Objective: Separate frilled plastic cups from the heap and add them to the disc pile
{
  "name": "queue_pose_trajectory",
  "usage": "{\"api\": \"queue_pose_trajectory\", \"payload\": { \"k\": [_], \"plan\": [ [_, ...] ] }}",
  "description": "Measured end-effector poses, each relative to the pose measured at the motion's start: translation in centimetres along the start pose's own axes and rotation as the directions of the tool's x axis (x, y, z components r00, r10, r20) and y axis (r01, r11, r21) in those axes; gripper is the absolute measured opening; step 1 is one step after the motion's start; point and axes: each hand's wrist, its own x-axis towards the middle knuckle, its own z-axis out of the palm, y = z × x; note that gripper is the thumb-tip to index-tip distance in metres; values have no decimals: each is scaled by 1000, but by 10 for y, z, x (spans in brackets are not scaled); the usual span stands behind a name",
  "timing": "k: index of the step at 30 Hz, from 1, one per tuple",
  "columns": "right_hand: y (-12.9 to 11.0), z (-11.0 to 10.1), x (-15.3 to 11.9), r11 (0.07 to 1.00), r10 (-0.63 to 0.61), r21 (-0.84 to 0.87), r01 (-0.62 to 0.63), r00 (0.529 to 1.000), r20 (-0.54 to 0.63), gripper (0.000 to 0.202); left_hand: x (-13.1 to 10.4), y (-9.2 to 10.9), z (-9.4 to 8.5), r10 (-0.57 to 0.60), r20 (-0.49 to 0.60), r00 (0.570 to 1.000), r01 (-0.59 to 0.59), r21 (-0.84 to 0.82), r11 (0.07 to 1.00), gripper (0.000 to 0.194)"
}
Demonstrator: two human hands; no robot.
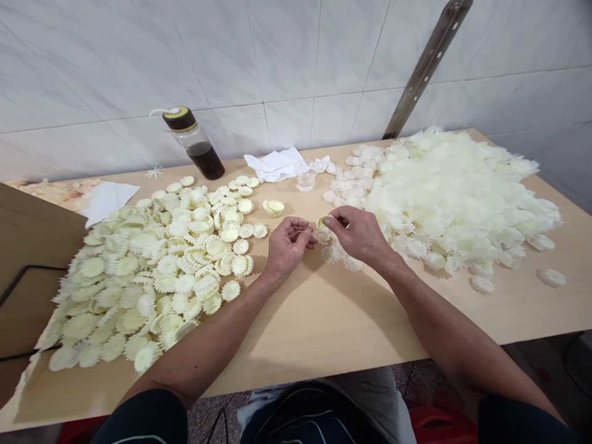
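My right hand (358, 233) is closed in a pinch on a small pale yellow-green petal disc (322, 229) with a scalloped edge. Close beside it, the thumb and fingertips of my left hand (289, 246) are pressed together; what they hold is too small to make out. Several whitish frilled petal discs (342, 256) lie on the table just under my right hand. A little stack of cream petal discs (273, 208) sits beyond my left hand.
A heap of cream petal discs (161, 265) covers the table's left side, and a whiter frilled heap (457, 197) its right. Along the wall stand a bottle of dark liquid (203, 157), crumpled white tissue (277, 165) and a small clear cup (306, 180). A cardboard box (37, 259) borders the left.
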Motion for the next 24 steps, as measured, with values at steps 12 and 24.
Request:
{"api": "queue_pose_trajectory", "payload": {
  "k": [12, 24],
  "plan": [
    [4, 1, 4, 1000, -23, -18, 24, 997, 70, 25, 2, -3, -2, 10, -38, 999, -9, 22, 1000, 25],
    [-4, 3, 0, 998, -22, -54, 25, 998, 60, 52, 0, -1, -1, 25, -8, 1000, -24, 21, 999, 28]
  ]
}}
